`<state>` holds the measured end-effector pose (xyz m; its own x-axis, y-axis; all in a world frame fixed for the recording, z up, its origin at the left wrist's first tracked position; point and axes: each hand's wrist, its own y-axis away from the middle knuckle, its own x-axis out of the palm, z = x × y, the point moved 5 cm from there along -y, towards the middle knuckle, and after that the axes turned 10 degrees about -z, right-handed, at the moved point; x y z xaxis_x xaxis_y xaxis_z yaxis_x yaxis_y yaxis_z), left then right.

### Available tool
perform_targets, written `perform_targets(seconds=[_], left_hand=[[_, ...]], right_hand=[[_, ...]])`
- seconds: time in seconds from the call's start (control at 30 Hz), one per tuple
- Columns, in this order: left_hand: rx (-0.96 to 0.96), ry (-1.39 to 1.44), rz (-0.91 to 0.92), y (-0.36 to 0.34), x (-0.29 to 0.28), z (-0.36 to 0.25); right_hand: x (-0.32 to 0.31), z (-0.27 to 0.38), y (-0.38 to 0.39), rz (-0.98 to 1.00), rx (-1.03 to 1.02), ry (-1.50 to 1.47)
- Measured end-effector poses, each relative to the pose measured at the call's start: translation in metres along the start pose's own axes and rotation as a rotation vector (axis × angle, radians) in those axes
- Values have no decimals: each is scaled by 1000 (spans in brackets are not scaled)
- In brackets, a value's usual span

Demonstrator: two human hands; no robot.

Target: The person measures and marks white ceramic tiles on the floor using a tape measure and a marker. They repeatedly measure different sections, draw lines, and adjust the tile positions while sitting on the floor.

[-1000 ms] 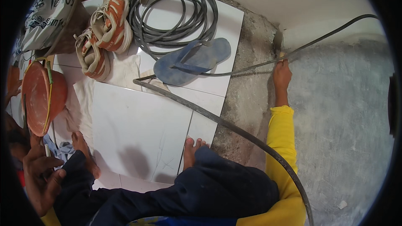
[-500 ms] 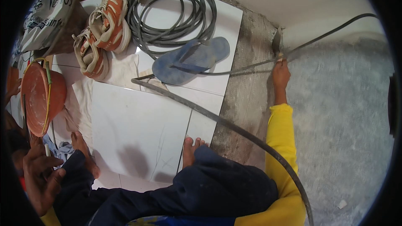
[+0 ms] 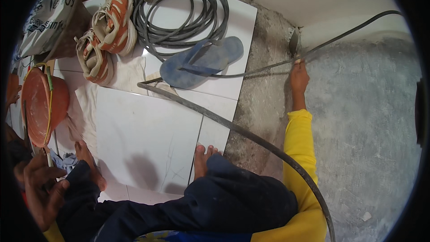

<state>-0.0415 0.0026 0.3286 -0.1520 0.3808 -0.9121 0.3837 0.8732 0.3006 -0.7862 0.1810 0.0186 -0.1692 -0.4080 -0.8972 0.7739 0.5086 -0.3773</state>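
Trowel (image 3: 294, 42) is clasped at its near end by the right hand (image 3: 299, 78), fingers closed, presumably for reach toward the far wall (image 3: 309, 0); left hand (image 3: 41, 199) half-curled, hold unclear.

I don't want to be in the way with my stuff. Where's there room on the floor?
The big white tile has most room, between the cloth, black hose and feet. A smaller rough patch lies between the tiles' edge and the right arm. It's crowded around the shoes, sandal, hose coil and bucket.
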Motion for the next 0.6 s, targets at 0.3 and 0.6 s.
perform_targets(seconds=[0.3,0.6], left_hand=[[-71,110,50,1,0,0],[-66,230,-101,-12,4,-30]], right_hand=[[-16,10,3,73,87,10],[-28,18,7,103,34,12]])
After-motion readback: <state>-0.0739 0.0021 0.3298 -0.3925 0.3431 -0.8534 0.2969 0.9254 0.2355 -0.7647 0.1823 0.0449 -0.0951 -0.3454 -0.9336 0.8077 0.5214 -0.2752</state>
